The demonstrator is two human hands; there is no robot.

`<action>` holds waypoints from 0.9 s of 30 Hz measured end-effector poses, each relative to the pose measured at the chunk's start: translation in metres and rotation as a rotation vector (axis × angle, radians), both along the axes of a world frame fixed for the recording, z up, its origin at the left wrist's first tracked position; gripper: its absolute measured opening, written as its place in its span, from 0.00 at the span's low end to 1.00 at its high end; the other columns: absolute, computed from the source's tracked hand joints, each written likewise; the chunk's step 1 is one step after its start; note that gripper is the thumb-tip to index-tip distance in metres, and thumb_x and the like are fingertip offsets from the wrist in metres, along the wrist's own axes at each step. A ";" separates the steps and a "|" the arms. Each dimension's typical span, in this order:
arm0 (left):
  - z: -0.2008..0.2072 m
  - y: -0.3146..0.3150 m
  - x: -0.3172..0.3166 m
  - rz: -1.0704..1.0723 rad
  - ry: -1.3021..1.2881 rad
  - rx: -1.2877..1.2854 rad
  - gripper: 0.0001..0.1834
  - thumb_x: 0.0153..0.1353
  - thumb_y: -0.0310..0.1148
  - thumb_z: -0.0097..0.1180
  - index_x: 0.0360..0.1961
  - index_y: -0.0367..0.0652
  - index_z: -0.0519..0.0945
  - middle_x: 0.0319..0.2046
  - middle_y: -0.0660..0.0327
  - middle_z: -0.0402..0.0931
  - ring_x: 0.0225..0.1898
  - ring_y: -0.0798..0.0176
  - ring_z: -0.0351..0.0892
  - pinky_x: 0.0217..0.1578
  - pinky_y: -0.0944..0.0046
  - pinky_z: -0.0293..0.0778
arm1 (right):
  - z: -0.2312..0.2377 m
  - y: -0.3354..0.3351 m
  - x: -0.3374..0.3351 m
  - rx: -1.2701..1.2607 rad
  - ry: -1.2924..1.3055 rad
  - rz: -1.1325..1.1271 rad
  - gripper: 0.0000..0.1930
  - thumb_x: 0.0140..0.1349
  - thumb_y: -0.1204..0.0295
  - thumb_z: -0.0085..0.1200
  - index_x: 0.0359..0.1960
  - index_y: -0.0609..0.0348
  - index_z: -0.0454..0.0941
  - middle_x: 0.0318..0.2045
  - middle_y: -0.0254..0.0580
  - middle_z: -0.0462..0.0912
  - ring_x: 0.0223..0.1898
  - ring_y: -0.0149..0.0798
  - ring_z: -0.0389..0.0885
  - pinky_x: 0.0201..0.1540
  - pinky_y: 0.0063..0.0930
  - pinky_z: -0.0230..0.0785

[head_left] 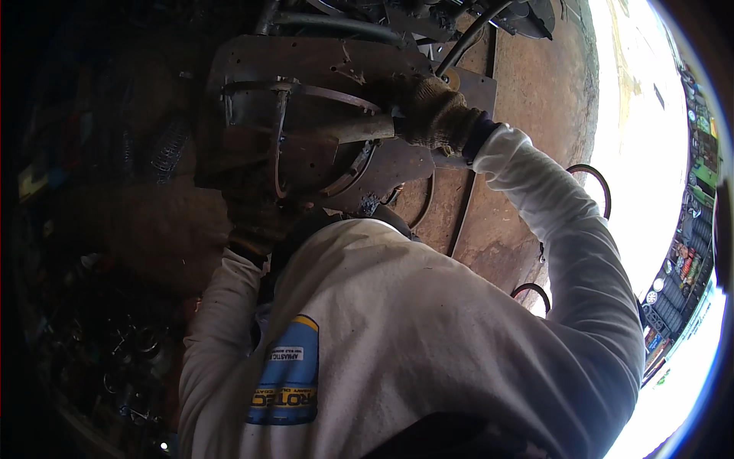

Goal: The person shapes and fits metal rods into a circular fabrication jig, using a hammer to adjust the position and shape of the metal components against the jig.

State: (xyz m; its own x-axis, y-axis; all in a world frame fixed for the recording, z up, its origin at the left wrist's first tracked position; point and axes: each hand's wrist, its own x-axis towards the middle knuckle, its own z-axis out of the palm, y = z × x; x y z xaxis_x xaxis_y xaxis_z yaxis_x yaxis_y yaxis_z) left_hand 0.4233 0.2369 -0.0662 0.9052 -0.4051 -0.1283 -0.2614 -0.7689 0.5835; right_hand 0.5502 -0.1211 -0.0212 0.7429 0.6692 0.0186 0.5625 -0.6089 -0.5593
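A dark flat metal plate (306, 57) with small holes lies in front of me. On it stand curved metal strips (336, 96), joined to an upright bar (280, 138) in a rounded frame. My right hand (437, 115), in a worn knit work glove, is closed at the plate's right side; what its fingers hold is hidden. A pale grey bar-like piece (355, 128) reaches from beside that glove toward the frame's middle. My left hand (256, 218), in a dark glove, is at the plate's near left edge. Deep shadow hides its fingers.
Metal tubes (336, 24) and other dark parts crowd the far side. A coil spring (168, 149) lies on the left. Shadowed small metal parts (134, 344) are piled at lower left. Cables (600, 180) loop on the right, beside brown flooring (535, 92) and bright daylight.
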 end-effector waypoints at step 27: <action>0.022 -0.022 0.010 0.011 -0.237 -0.078 0.47 0.52 0.59 0.67 0.65 0.40 0.67 0.58 0.48 0.71 0.60 0.47 0.71 0.61 0.53 0.68 | -0.007 0.013 -0.024 0.048 0.158 -0.222 0.40 0.50 0.74 0.67 0.67 0.55 0.64 0.57 0.54 0.78 0.57 0.54 0.78 0.57 0.41 0.73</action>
State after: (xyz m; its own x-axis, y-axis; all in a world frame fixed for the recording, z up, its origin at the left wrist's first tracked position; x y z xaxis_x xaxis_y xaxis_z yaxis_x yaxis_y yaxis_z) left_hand 0.4331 0.2152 -0.0444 0.9106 -0.3957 0.1189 -0.3899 -0.7275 0.5646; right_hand 0.5258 -0.1082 -0.0279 0.8676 0.4906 -0.0812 0.3218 -0.6784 -0.6605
